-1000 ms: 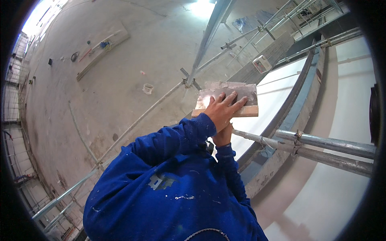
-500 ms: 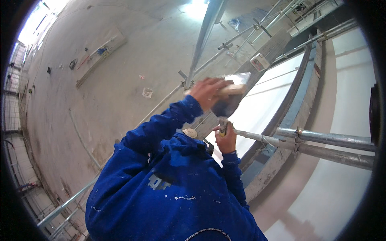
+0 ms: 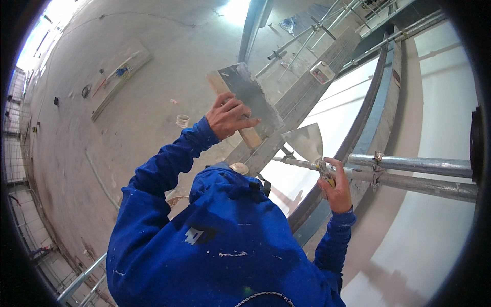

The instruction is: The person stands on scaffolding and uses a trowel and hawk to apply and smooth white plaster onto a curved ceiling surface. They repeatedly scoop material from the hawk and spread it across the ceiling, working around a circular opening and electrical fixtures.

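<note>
My left hand (image 3: 232, 116) is closed round the wooden back of a wide plastering blade (image 3: 251, 97). Its grey metal face points away from me, and pale plaster clings along the far edge. Lower and to the right, my right hand (image 3: 337, 190) grips a putty knife (image 3: 307, 142) by its handle, with the broad, whitish blade tilted up and left. A gap separates the two tools. Blue sleeves with plaster spots cover both my arms.
A plank walkway (image 3: 302, 97) runs below, with a white jug (image 3: 322, 72) on it. Scaffold tubes (image 3: 414, 166) cross at the right beside a curved beam and a white wall (image 3: 445, 123). A white bucket (image 3: 182, 121) stands on the concrete floor (image 3: 153, 82) far below.
My hands have moved apart: the left went left with the plastering blade, now turned to show its face. The right moved right and down with the putty knife, whose blade now shows fully.
</note>
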`<state>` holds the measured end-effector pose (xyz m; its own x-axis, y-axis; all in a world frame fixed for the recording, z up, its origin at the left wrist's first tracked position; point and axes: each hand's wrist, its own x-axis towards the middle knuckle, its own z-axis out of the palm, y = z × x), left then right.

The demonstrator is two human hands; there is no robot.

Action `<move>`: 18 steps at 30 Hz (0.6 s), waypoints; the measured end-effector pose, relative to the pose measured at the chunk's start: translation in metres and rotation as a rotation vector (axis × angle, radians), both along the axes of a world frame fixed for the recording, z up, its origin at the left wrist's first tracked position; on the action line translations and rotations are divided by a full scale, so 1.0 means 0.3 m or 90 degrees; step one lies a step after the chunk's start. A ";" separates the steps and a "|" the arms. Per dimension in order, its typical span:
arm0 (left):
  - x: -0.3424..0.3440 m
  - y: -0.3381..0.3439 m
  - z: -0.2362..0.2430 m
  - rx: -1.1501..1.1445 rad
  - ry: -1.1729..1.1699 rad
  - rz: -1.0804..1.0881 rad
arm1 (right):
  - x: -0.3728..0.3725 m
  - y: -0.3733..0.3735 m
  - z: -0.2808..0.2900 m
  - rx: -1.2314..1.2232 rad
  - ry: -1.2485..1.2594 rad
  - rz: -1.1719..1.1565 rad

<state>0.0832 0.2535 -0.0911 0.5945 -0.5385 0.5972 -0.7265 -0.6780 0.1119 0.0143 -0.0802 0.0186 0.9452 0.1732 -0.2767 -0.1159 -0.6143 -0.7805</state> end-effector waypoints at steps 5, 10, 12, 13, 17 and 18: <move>-0.002 -0.012 0.015 -0.004 -0.029 -0.011 | -0.003 0.054 0.074 -0.085 0.104 0.048; -0.014 -0.027 0.017 0.000 -0.062 -0.009 | -0.001 0.093 0.045 -0.121 0.087 0.064; -0.016 -0.031 0.017 -0.019 -0.066 -0.013 | -0.006 0.085 0.018 -0.149 0.063 0.063; -0.018 -0.033 0.016 -0.034 -0.062 -0.018 | -0.006 0.090 0.016 -0.135 0.058 0.061; -0.036 -0.062 0.032 -0.028 -0.079 -0.059 | 0.033 0.108 0.003 -0.097 0.082 0.047; -0.033 -0.065 0.037 -0.029 -0.072 -0.067 | 0.051 0.108 -0.001 -0.091 0.100 0.043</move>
<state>0.0733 0.2341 -0.0801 0.4638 -0.5649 0.6825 -0.8030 -0.5935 0.0545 0.0295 -0.0478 0.0184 0.8763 0.1828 -0.4458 -0.1842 -0.7279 -0.6605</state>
